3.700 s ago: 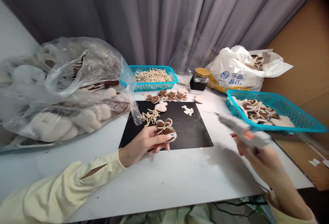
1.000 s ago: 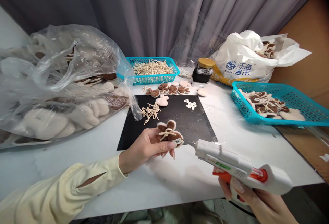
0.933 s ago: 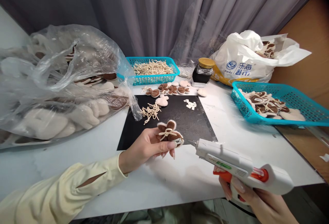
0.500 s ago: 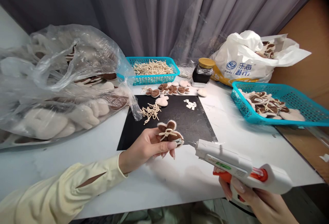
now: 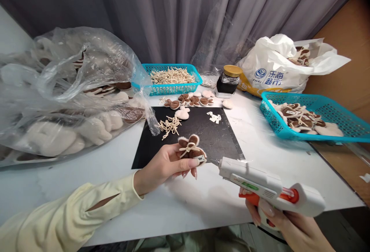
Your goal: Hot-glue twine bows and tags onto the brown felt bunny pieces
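Note:
My left hand (image 5: 170,164) pinches a brown felt bunny-shaped patch (image 5: 189,144) with a pale fluffy edge. A cream cord bow (image 5: 189,148) lies across it, and a small white label (image 5: 200,159) shows beside my thumb. In my right hand (image 5: 277,215) is a white glue gun (image 5: 254,176), fingers wrapped round its handle by the orange trigger. Its nozzle points left towards the patch, with a gap between them. Behind my left hand, on a black mat (image 5: 202,140), lie loose cord bows (image 5: 170,125) and small white labels (image 5: 214,117).
Behind the mat sit several brown and pale patches (image 5: 194,100), a blue basket of bows (image 5: 170,88) and a dark jar with a yellow lid (image 5: 228,82). A clear bag (image 5: 95,66) bulges at left. A blue basket of bunny patches (image 5: 332,101) and a white bag (image 5: 270,61) stand right.
The glue gun has shifted very slightly left. The patch in my left hand has barely moved; both hands keep their hold.

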